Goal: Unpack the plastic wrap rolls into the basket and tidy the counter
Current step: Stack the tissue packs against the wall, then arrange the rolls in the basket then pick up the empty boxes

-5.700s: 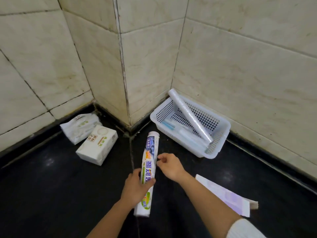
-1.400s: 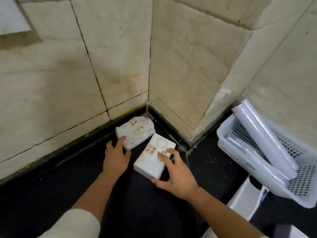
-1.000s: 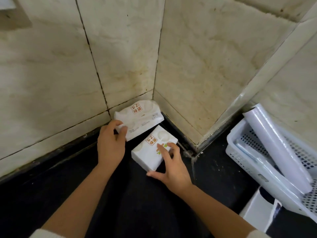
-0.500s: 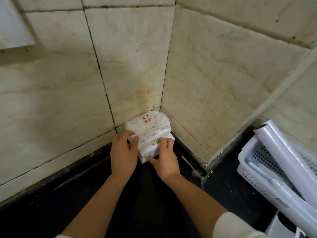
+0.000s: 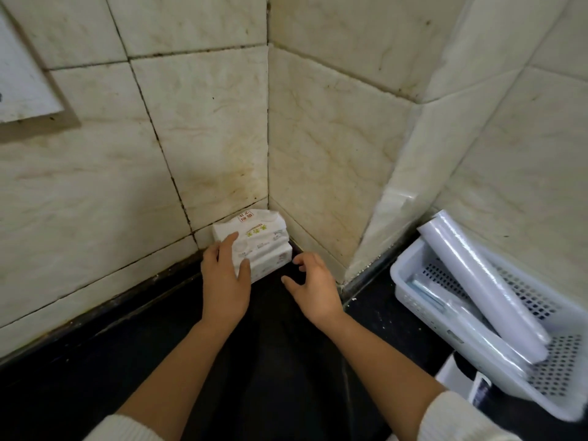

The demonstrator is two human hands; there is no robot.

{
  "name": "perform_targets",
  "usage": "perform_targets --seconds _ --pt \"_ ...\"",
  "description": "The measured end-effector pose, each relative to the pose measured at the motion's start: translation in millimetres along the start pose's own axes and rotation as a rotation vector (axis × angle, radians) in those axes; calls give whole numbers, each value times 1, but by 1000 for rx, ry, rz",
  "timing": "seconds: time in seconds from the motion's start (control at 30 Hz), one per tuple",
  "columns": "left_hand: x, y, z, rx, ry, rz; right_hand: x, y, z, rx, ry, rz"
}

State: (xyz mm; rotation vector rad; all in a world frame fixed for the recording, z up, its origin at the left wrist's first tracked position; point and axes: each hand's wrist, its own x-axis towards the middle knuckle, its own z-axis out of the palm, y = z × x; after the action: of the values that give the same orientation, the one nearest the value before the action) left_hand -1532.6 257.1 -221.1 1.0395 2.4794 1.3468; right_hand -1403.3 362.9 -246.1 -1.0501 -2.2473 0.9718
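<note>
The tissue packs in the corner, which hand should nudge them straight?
Probably the left hand: it already rests on the stacked tissue packs. The right hand hovers open beside them, not touching.

1. The tissue packs [image 5: 259, 241] are white, with small red and green print.
2. The counter [image 5: 95, 361] is glossy black.
3. The wall tiles [image 5: 206, 122] are cream with brownish veining and dark grout.
4. The basket [image 5: 423, 300] is white, perforated with dots.
5. The plastic wrap roll [image 5: 477, 278] is pale, translucent white.

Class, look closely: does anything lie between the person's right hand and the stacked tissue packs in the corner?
Nothing visible does. Only bare black counter separates the open right hand from the tissue packs; the left hand rests on them.
</note>
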Motion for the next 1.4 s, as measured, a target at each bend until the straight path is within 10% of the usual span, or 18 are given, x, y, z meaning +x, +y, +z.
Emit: perform_targets --seconds 0.6,1.03,1.4 --pt "-134 173 195 190 -483 356 -106 159 -255 -173 266 254" --pt "-112 169 247 438 -465 443 -40 216 -260 -565 149 228" --pt "-89 200 294 469 -486 456 -42 216 -314 29 222 199"
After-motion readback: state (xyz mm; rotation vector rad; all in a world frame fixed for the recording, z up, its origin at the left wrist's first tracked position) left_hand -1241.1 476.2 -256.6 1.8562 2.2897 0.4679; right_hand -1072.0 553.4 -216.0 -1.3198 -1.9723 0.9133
